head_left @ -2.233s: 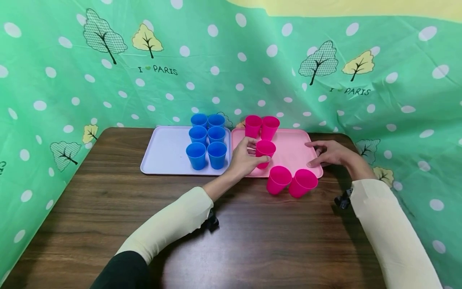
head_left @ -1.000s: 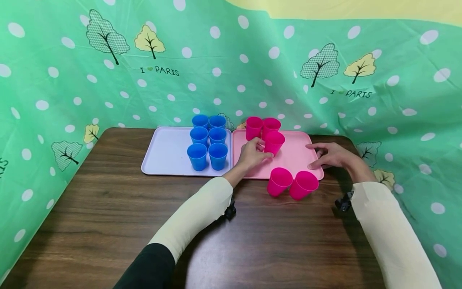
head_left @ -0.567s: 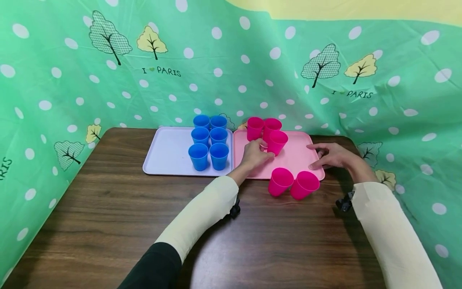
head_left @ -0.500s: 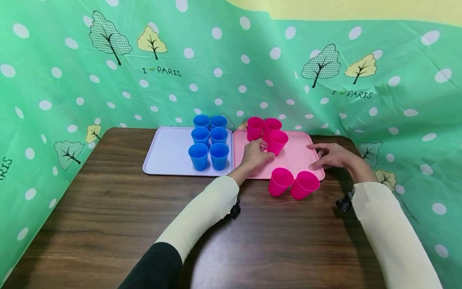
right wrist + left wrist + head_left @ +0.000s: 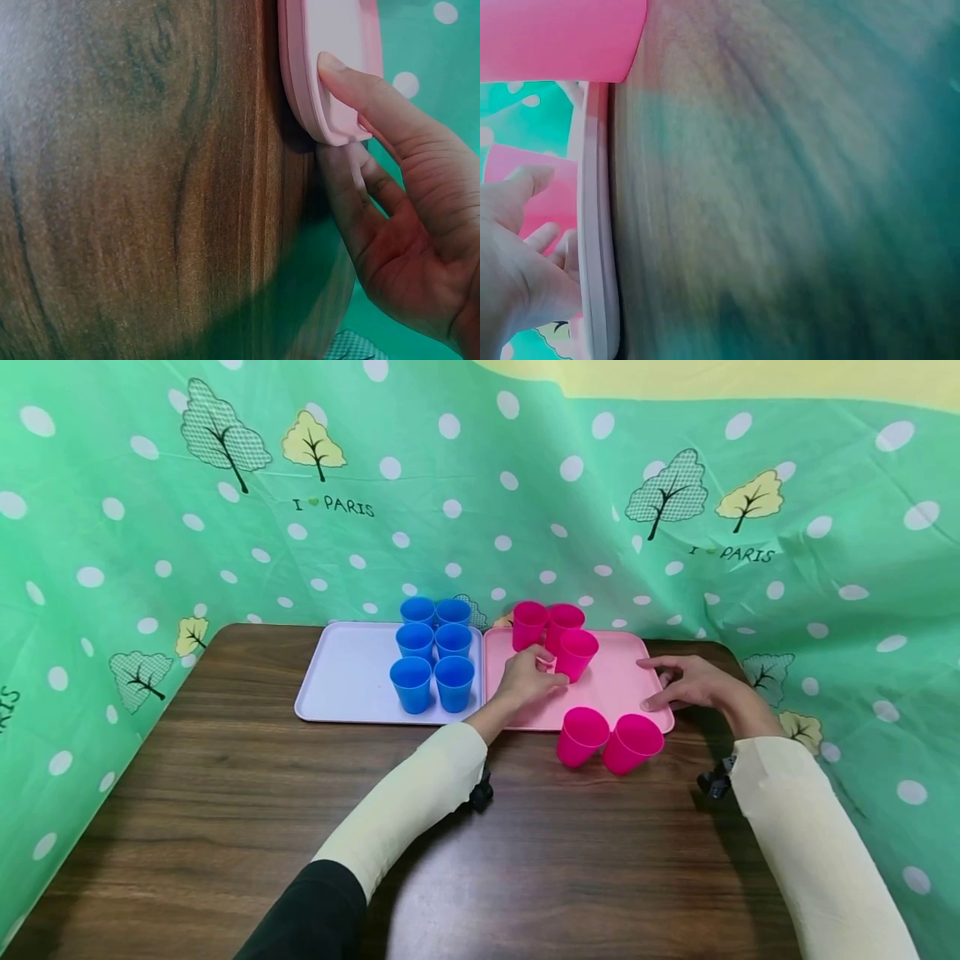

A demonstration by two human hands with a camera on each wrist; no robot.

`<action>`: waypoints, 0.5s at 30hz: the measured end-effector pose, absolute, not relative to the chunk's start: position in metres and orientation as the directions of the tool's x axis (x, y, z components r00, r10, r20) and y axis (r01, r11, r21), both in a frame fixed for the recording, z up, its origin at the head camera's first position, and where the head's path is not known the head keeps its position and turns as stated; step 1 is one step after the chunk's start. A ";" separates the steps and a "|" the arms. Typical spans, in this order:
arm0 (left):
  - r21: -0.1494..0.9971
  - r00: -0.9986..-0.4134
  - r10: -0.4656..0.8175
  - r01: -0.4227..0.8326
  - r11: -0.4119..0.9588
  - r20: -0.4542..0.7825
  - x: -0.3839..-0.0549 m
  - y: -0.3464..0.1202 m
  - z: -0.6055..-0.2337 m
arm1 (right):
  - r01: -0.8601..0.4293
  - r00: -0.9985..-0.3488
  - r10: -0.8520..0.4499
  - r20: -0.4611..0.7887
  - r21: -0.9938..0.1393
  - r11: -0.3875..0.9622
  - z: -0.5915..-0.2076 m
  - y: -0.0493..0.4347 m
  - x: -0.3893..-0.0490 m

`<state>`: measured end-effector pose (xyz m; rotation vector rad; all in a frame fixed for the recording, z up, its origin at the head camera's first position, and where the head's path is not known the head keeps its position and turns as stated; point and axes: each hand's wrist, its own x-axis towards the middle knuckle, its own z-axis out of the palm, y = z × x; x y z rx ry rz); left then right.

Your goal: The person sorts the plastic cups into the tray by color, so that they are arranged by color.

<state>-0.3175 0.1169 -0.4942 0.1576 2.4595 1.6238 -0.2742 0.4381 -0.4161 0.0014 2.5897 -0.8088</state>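
Observation:
In the head view a pink cup (image 5: 576, 657) stands upright on the pink tray (image 5: 611, 677). My left hand (image 5: 525, 678) is at its left side, fingertips close to the wall and thumb low by its base; the fingers are not wrapped round it. The left wrist view shows that hand (image 5: 521, 255) with thumb and fingers spread before the cup (image 5: 551, 202). My right hand (image 5: 686, 682) pinches the tray's right edge. In the right wrist view its thumb (image 5: 360, 86) lies over the tray rim (image 5: 300, 97), with fingers under the corner.
Two pink cups (image 5: 529, 625) stand at the tray's back left. Two more (image 5: 582, 739) are on the wooden table (image 5: 525, 852) by its front edge. A lavender tray (image 5: 345, 681) on the left carries several blue cups (image 5: 412, 687). A green curtain (image 5: 480, 485) hangs behind.
My left hand has carried the cup back and to the right on the tray, and its hold has loosened. Lately the left arm has drawn slightly left. The right hand has stayed put.

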 end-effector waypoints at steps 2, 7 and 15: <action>0.925 -0.976 0.188 -0.028 0.379 -0.106 -0.317 0.114 -0.493 | 0.127 -0.909 -0.125 -0.397 -0.549 0.826 -0.416 0.437 -0.274; 0.929 -0.977 0.184 -0.035 0.369 -0.110 -0.306 0.104 -0.477 | 0.130 -0.907 -0.128 -0.400 -0.556 0.821 -0.417 0.438 -0.275; 0.951 -0.966 0.232 -0.041 0.306 -0.117 -0.265 0.084 -0.435 | 0.135 -0.904 -0.133 -0.406 -0.567 0.813 -0.418 0.438 -0.277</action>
